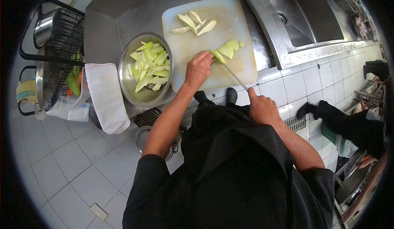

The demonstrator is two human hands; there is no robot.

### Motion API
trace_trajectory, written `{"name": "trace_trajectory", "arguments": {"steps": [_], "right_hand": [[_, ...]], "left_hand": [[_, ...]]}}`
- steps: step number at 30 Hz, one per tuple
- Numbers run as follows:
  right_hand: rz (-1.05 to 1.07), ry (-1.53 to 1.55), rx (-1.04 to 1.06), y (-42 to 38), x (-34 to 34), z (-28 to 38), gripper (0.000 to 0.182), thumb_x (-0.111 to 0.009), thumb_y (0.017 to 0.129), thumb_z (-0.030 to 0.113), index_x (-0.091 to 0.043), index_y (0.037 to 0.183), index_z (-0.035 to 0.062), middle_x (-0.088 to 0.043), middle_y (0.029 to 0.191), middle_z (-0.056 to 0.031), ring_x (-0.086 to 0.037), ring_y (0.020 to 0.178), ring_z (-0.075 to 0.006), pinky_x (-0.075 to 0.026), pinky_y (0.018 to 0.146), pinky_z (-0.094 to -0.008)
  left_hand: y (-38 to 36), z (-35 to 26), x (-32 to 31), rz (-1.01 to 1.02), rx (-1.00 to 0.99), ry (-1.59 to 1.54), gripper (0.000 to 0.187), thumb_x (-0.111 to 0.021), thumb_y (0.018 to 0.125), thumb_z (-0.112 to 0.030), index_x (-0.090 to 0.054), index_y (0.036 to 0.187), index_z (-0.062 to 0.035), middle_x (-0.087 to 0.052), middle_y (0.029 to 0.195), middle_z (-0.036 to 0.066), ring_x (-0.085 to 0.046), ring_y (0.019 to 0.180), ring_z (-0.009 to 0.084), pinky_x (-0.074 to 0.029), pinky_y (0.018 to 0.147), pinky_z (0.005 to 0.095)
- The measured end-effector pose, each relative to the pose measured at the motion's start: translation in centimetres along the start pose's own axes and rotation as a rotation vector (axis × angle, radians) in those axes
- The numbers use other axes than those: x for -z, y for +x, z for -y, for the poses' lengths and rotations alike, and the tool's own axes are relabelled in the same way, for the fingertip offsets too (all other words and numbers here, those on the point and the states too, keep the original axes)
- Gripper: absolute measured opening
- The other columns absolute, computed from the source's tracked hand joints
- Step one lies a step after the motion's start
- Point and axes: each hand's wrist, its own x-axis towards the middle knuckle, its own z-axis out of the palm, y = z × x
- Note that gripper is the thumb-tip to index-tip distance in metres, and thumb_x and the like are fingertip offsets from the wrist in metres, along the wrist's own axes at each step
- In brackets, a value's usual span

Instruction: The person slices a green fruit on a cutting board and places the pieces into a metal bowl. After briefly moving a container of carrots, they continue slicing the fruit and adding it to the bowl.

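Observation:
My right hand is wrapped round the handle of a knife, its blade slanting up and left over the white cutting board. Curled fingers of my left hand press on a green-skinned vegetable piece at the blade's far end. Just right of it lie cut pale green slices. Several whitish core strips are heaped near the board's far side. To the left of the board, a steel bowl holds many pale green cut pieces.
A folded white cloth hangs over the counter edge beside the bowl. Black wire racks with a steel pot stand at far left. A steel sink is at upper right. Another person's dark-clothed leg shows at right.

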Motion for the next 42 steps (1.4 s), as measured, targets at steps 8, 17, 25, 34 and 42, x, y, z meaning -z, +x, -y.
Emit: {"name": "trace_trajectory", "arguments": {"steps": [8,17,25,34,42], "right_hand": [[-0.125,0.084,0.099,3.8,-4.2,-1.9,0.028,-0.051,0.088,0.007,-0.047,0.115,0.0042,-0.068,0.077,-0.0263,-0.068,0.073,-0.0479,-0.054,0.067,-0.0596],[-0.009,0.156,0.089,3.8,-1.8,-1.6,0.024,-0.053,0.087,0.004,-0.047,0.111,0.0003,-0.068,0.083,-0.03,-0.068,0.08,-0.0486,-0.055,0.072,-0.058],[0.036,0.058,0.025,-0.5,1.7,0.3,0.028,-0.053,0.087,0.005,-0.047,0.114,0.0031,-0.068,0.08,-0.0272,-0.069,0.079,-0.0468,-0.055,0.072,-0.0573],[0.01,0.026,0.017,-1.4,1.8,0.3,0.03,-0.051,0.09,0.01,-0.049,0.119,0.006,-0.067,0.077,-0.0285,-0.068,0.076,-0.0491,-0.053,0.071,-0.0602],[0.023,-0.005,0.003,-1.6,2.5,0.5,0.029,-0.051,0.09,0.009,-0.048,0.119,0.0069,-0.068,0.077,-0.0265,-0.069,0.077,-0.0474,-0.054,0.071,-0.0585]], "left_hand": [[-0.5,0.5,-0.2,0.005,-0.015,0.002,0.02,-0.072,0.08,0.001,-0.07,0.1,-0.0009,-0.07,0.104,0.015,-0.068,0.092,0.0352,-0.056,0.083,0.0411],[-0.5,1.3,0.1,0.038,-0.005,-0.062,0.026,-0.07,0.077,0.004,-0.069,0.103,-0.0003,-0.067,0.102,0.015,-0.064,0.099,0.0344,-0.053,0.086,0.0437],[-1.1,0.1,0.5,0.04,0.103,-0.123,0.022,-0.07,0.077,0.003,-0.072,0.098,-0.0002,-0.068,0.1,0.014,-0.065,0.095,0.0348,-0.053,0.084,0.0434],[-1.3,0.2,0.1,-0.052,0.039,-0.042,0.02,-0.066,0.075,0.007,-0.07,0.094,0.0007,-0.067,0.095,0.014,-0.065,0.093,0.0353,-0.053,0.082,0.0436],[-1.4,0.1,0.4,-0.019,0.013,-0.003,0.021,-0.067,0.078,0.005,-0.07,0.098,-0.0006,-0.069,0.1,0.015,-0.066,0.094,0.0353,-0.055,0.083,0.0428]]}}
